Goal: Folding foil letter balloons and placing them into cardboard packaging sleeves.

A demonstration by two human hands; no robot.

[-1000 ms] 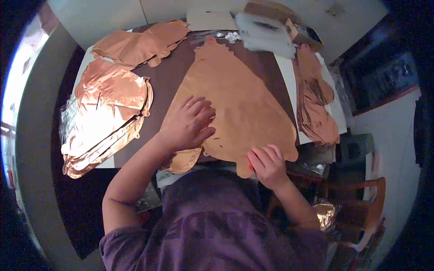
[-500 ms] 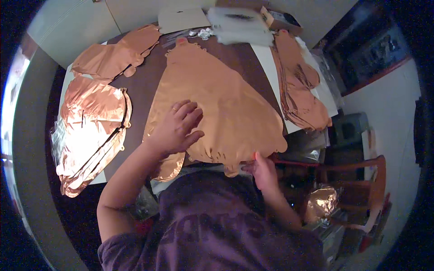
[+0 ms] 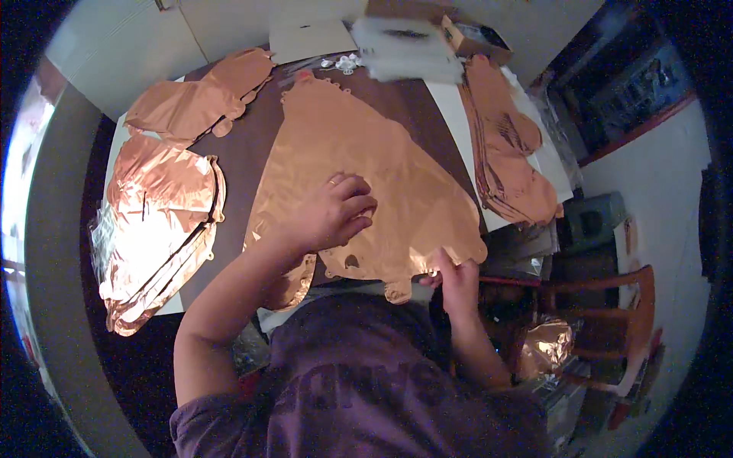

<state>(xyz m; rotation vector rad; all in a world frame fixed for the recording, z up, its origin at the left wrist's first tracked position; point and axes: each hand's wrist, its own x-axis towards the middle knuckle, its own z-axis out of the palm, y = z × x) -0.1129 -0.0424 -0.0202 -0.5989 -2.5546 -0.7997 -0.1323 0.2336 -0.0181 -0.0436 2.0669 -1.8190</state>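
A large flat foil balloon [image 3: 359, 168], uninflated and copper-coloured, is spread over the middle of the dark table, its narrow end at the far side. My right hand [image 3: 456, 286] pinches its near edge, right of a small tab that hangs there. Above the balloon's middle is my left hand [image 3: 336, 214], a ring on one finger, its fingers curled in toward the thumb. What those fingers hold, if anything, is hidden. Under my left forearm shows a rounded foil piece [image 3: 294, 286], partly covered.
Stacked flat foil balloons lie at left [image 3: 164, 198], far left [image 3: 195, 95] and right [image 3: 504, 145]. Small white pieces [image 3: 343, 63], a clear plastic pack [image 3: 405, 49] and an open box [image 3: 477, 38] sit along the back. A wooden chair [image 3: 641, 320] stands at right.
My left hand has shifted right over the balloon, and its fingers have curled in from a looser spread. The right hand has moved slightly right along the near edge, still pinching it.
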